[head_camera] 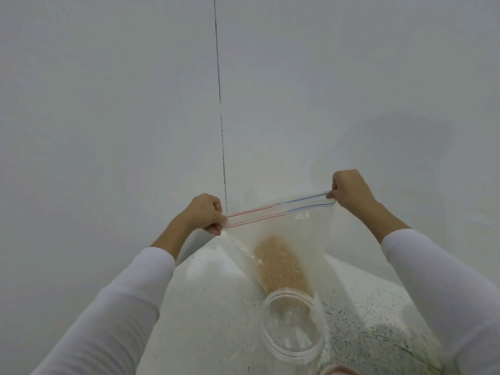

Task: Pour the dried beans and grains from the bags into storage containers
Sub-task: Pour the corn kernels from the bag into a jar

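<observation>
A clear zip bag (281, 231) hangs in the air above a speckled white table (378, 307), held up by both hands at the two ends of its zip strip. The left hand (207, 213) pinches the end where the strip lines are red; the right hand (349, 189) pinches the far end, where the lines are blue. Both hands are clenched on the plastic, fingers curled round the strip, and the strip is pulled taut between them, slanting up toward the right. The two lines of the strip run slightly apart, so the mouth looks at least partly unsealed.

Inside the bag a mass of tan grain (281, 266) sits in the lower part, gathered into a long lump that narrows downward.

Just below the bag's bottom stands a clear round jar (290, 324), lid off, its wide mouth facing up. The lower end of the bag hangs behind the jar's far rim. The jar looks nearly empty; whether anything lies in it cannot be told through the plastic.

White sleeves (130, 307) cover both forearms. A white wall (108, 104) with a thin dark vertical seam rises behind the table.
</observation>
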Demonstrator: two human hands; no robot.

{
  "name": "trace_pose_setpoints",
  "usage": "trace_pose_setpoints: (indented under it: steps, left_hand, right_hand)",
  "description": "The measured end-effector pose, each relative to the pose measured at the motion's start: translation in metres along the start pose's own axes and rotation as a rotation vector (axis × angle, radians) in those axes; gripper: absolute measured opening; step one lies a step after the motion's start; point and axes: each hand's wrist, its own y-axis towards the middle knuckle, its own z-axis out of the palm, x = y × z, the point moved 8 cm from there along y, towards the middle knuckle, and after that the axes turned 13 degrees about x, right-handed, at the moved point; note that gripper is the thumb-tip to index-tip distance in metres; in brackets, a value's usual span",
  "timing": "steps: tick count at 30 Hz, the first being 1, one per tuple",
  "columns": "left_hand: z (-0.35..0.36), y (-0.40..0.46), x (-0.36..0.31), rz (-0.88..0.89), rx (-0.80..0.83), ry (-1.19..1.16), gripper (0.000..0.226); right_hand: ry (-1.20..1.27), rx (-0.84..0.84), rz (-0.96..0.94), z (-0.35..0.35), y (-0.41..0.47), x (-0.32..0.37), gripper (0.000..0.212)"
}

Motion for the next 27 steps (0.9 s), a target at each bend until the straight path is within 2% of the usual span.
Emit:
trace_pose_setpoints:
  steps: [3, 7, 9, 11, 16, 17, 18, 20, 22, 23, 25, 27]
  left_hand:
    - [-0.001, 0.002, 0.003, 0.010, 0.003, 0.112, 0.027]
    - [0.004, 0.007, 0.003, 0.001, 0.047, 0.285, 0.024]
    - [0.010, 0.010, -0.001, 0.010, 0.091, 0.366, 0.026]
    - [0.018, 0.014, -0.008, 0.059, 0.115, 0.378, 0.031]
    - [0.055, 0.029, -0.046, 0.254, 0.122, 0.400, 0.058]
    - [0.063, 0.032, -0.052, 0.276, 0.123, 0.398, 0.060]
    - [0.070, 0.034, -0.060, 0.306, 0.125, 0.399, 0.059]
    - [0.080, 0.037, -0.074, 0.394, 0.128, 0.408, 0.046]
    - [0.090, 0.041, -0.082, 0.448, 0.150, 0.470, 0.028]
    - [0.094, 0.043, -0.082, 0.442, 0.163, 0.510, 0.026]
    - [0.098, 0.050, -0.078, 0.390, 0.181, 0.563, 0.036]
    - [0.098, 0.054, -0.075, 0.345, 0.179, 0.599, 0.044]
  right_hand:
    - [-0.119, -0.001, -0.030, 0.006, -0.004, 0.002, 0.018]
    - [-0.066, 0.024, 0.035, 0.007, -0.008, 0.000, 0.018]
    - [-0.048, 0.033, 0.023, 0.004, -0.010, 0.005, 0.010]
    - [-0.053, 0.036, -0.004, 0.005, -0.012, 0.012, 0.003]
    - [-0.056, -0.062, -0.138, 0.005, -0.032, 0.045, 0.014]
    - [-0.044, -0.034, -0.163, 0.004, -0.039, 0.053, 0.013]
    - [-0.004, 0.074, -0.191, 0.008, -0.044, 0.060, 0.013]
    - [0.098, 0.464, -0.241, 0.027, -0.063, 0.074, 0.017]
    - [0.022, 0.752, -0.269, 0.046, -0.085, 0.084, 0.030]
    - [-0.031, 0.821, -0.279, 0.054, -0.091, 0.085, 0.040]
    - [-0.091, 0.875, -0.275, 0.072, -0.096, 0.086, 0.055]
    - [-0.107, 0.872, -0.249, 0.090, -0.096, 0.083, 0.056]
